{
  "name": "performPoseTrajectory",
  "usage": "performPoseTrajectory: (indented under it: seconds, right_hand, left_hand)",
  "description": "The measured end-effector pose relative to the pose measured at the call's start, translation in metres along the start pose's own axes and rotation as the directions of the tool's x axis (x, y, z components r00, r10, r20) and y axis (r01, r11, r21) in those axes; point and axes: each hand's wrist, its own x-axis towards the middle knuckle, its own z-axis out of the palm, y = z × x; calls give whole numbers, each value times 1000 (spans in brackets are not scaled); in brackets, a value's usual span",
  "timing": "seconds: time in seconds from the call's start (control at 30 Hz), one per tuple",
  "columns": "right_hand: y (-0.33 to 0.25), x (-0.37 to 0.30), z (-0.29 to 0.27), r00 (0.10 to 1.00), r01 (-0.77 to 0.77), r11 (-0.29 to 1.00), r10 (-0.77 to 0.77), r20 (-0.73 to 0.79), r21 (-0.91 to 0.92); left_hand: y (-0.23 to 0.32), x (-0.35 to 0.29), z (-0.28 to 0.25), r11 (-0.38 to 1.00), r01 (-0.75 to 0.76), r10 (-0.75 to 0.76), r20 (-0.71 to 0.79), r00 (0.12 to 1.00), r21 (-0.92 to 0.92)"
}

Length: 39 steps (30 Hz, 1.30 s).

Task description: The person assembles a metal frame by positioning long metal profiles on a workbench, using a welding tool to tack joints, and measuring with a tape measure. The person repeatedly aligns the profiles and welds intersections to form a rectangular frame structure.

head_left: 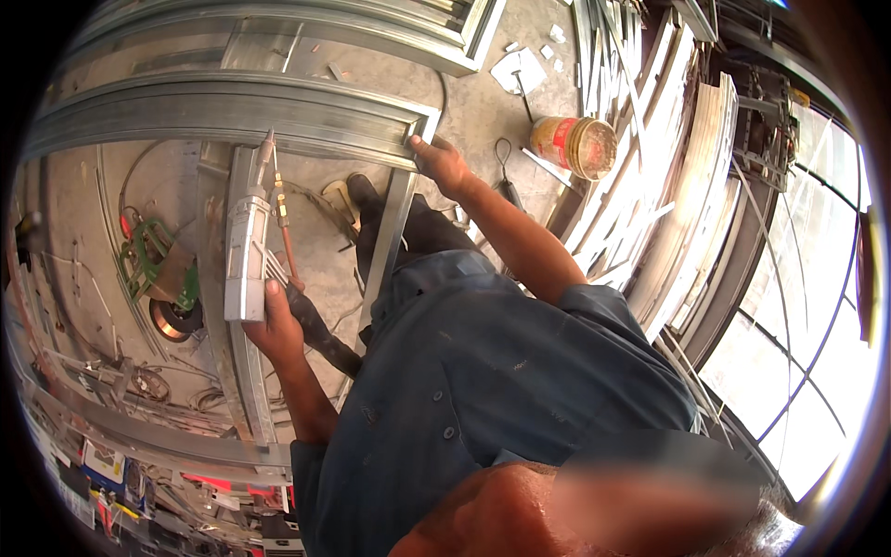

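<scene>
My left hand [277,325] is closed round the lower end of a grey, boxy handheld tool [247,255] with a tapered nozzle. The nozzle tip points away from me and reaches the near side of a galvanized metal frame [251,107]. A thin tube with brass-coloured fittings [280,204] runs beside the tool, and a thick black hose or cable [316,330] trails from it toward my body. My right hand [444,169] grips the right end of the frame, with the thumb on its edge and the other fingers partly hidden.
Metal uprights [388,246] stand below the frame, close to my legs. A yellow-and-red bucket [580,147] is at the right, before stacked long metal profiles [640,176]. Left on the floor are a green machine [153,260] with a copper wire spool [172,320] and loose cables.
</scene>
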Motion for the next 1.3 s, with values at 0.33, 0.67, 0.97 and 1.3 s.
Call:
performPoseTrajectory:
  seconds: [0.33,0.67,0.97,1.3]
  right_hand:
    - [12,-25,-22,998,49,999,-50,39,25]
    - [15,-79,-36,997,-14,985,1,-72,-174]
    - [31,-21,-16,983,-168,984,163,84,55]
    - [10,-3,-42,914,-120,990,142,379,-80]
  left_hand:
    - [11,-14,9,999,-27,28,-33,999,30]
    - [14,-35,24,998,-67,67,-133,989,2]
    - [1,-69,36,976,50,6,-259,966,211]
    - [-26,-110,88,923,298,-115,-565,817,244]
